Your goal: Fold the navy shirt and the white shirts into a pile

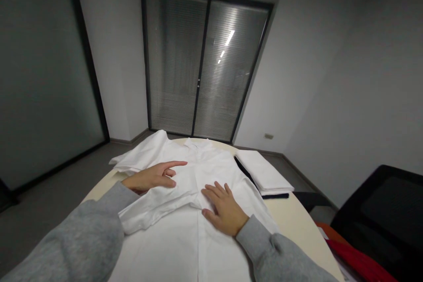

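A white shirt (175, 238) lies spread on the table, its collar at the far side and its button line running toward me. One sleeve is folded across the front, on the left. My left hand (155, 177) rests on the cloth at the upper edge of that sleeve, index finger stretched out and the others partly curled. On the shirt's right half lies my right hand (224, 209), palm down with its fingers spread, just right of the sleeve's inner end. Neither hand grips any cloth that I can see.
The round cream table (297, 224) carries a folded white cloth (266, 172) over a dark one at the right. Beyond its right edge stand a black chair (386, 216) and red fabric (357, 255).
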Available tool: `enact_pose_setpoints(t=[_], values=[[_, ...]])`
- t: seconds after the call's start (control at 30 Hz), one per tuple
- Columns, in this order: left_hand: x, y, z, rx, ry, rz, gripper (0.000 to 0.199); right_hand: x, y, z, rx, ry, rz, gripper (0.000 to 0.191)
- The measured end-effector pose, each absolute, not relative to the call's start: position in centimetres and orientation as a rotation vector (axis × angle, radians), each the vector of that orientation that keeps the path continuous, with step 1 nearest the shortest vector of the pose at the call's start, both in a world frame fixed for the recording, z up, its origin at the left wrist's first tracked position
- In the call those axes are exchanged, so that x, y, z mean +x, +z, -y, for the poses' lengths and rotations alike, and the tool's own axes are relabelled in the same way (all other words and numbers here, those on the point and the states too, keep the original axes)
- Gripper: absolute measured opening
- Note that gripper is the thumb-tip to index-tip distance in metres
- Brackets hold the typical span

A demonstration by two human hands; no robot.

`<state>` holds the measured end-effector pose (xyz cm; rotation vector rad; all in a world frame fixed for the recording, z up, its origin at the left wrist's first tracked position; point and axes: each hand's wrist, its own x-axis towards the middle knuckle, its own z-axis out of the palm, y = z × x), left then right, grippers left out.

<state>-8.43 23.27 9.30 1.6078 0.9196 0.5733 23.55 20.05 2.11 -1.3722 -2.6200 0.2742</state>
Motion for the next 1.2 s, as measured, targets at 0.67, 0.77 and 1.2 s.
enact_pose_setpoints(t=[0.67,0.77,1.2], values=[[-8.9,12.9,-19.1,2.162,1.027,-1.496,0.057,25.7,2.3,-21.6,-1.476,0.212,2.536,0.061],[-6.3,12.5,-17.0,2.209,0.802,-1.282,0.054,25.8,2.3,-21.7,-1.468,0.197,2.546,0.059],[-3.0,3.6,-18.2,2.439,0.128,-1.413,0.068,26.2,2.1,-22.2,-1.652,-0.051,2.444,0.056]])
